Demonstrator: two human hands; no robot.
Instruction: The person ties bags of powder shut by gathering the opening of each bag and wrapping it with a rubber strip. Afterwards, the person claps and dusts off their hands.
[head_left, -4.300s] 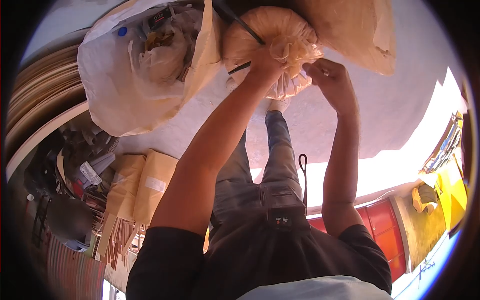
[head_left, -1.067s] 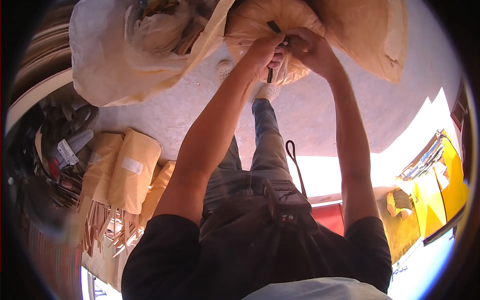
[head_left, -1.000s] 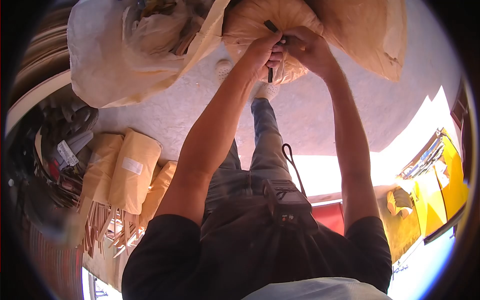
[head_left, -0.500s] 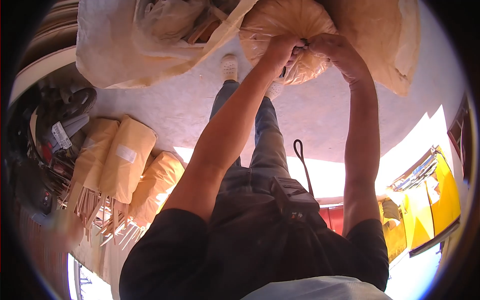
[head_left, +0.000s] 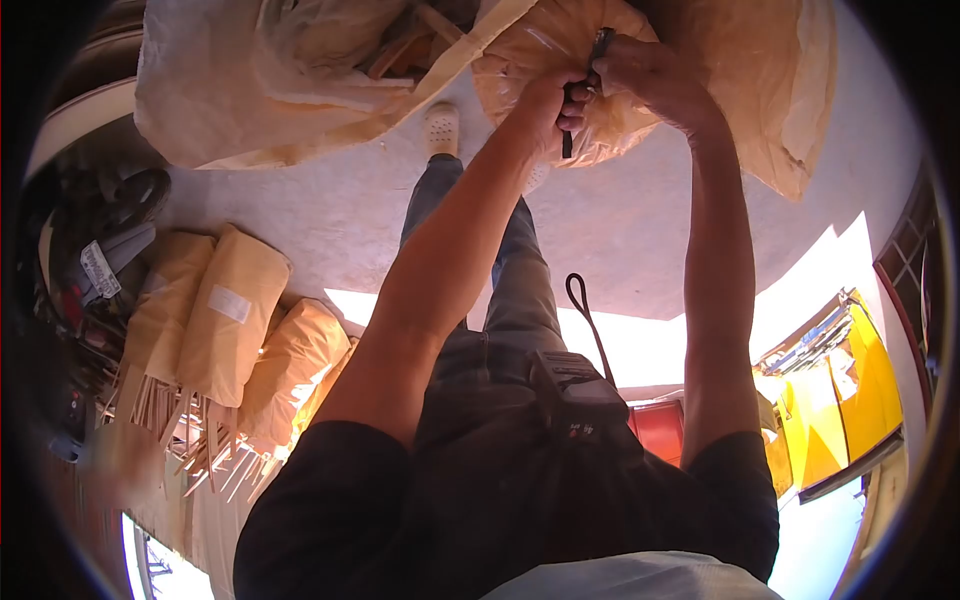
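Observation:
My left hand [head_left: 550, 105] is closed around a narrow black strip [head_left: 568, 144] whose lower end hangs below the fingers. Beside it, my right hand [head_left: 650, 78] has its fingers bent round the strip's upper part. Both hands are close together over a round, tan, translucent plastic bag [head_left: 520, 60] with a wrinkled, gathered surface. The bag stands on the floor in front of my feet, its contents hidden. Whether the strip is looped around the bag's neck I cannot tell.
A large open pale sack [head_left: 200, 100] with wood-like scraps stands at front left, and another tan sack [head_left: 770, 90] at front right. Wrapped paper bundles [head_left: 235, 320] and thin sticks [head_left: 195, 420] lie to my left. A yellow object [head_left: 870, 380] is at right.
More of the black strip now shows, sticking up above my right fingers and down below my left ones. My right hand has shifted slightly up. The view has moved a little.

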